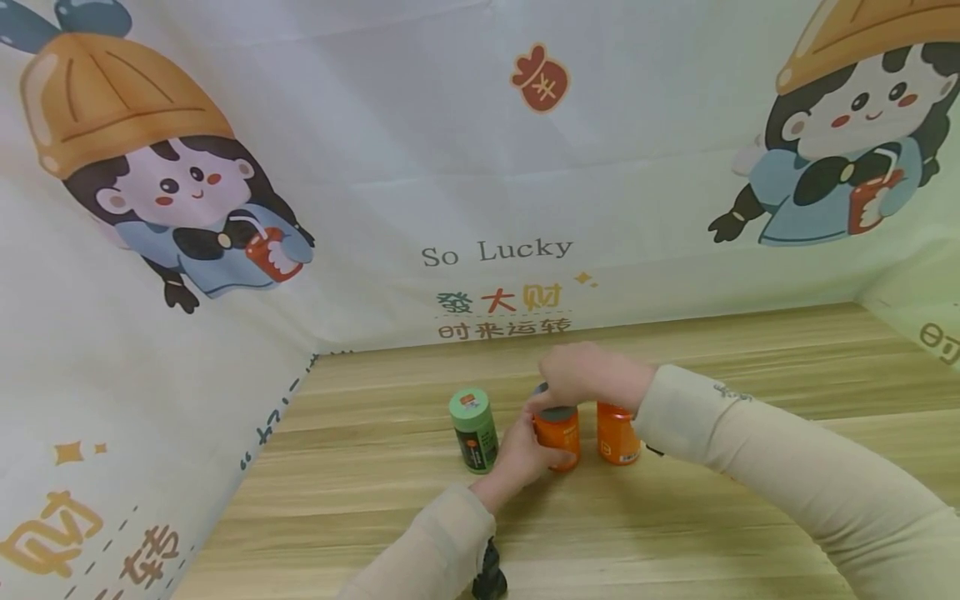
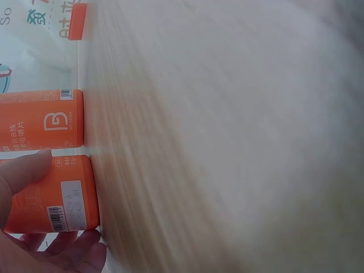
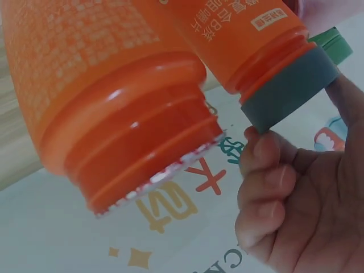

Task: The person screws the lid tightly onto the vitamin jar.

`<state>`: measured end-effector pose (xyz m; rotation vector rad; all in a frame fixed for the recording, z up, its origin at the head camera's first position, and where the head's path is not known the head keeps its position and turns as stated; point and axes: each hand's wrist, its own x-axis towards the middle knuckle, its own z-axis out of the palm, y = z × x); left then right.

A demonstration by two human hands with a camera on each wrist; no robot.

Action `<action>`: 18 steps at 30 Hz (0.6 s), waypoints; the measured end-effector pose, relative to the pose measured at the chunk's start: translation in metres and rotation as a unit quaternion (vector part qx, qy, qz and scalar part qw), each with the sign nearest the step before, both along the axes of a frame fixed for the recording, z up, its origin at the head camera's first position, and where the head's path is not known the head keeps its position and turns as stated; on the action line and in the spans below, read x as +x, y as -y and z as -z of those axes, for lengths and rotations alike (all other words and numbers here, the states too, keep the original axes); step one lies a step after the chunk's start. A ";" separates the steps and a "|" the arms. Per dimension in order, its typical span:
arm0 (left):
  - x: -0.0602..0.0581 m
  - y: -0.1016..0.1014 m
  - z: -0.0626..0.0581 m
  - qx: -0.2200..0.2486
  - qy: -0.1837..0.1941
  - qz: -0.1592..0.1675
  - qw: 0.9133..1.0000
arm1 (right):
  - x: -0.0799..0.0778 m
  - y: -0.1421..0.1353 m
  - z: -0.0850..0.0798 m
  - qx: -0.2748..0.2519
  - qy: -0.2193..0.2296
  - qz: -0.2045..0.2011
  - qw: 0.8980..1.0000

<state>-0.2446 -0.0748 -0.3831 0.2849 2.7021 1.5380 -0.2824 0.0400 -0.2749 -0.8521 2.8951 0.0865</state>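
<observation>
An orange bottle with a dark grey-green cap stands upright on the wooden table. My left hand grips its body low down, thumb on one side and fingers on the other, as the left wrist view also shows. From above, my right hand pinches the cap between thumb and fingers. Just to the right is a second orange bottle, uncapped; the right wrist view shows a whitish, red-flecked seal over its mouth. A green bottle with a light green lid stands left of my hands.
A printed white cloth hangs behind the table and along its left side. Beside my left sleeve lies a black object. Partly behind my right sleeve, a small dark edge shows near the uncapped bottle.
</observation>
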 end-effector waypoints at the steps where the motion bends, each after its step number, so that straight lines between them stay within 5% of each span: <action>1: 0.000 0.000 0.000 -0.001 -0.001 0.001 1.000 | 0.000 0.000 0.000 0.006 -0.007 0.003 1.000; 7: 0.001 0.000 0.000 -0.001 -0.007 0.000 1.000 | 0.000 -0.003 -0.005 0.009 -0.034 -0.015 0.999; 13: 0.001 0.000 -0.002 -0.008 0.005 -0.006 1.000 | -0.004 -0.014 -0.017 -0.042 0.068 -0.143 0.986; 18: 0.001 0.000 -0.003 -0.013 0.007 -0.007 1.000 | -0.007 -0.021 -0.021 -0.040 0.105 -0.197 0.974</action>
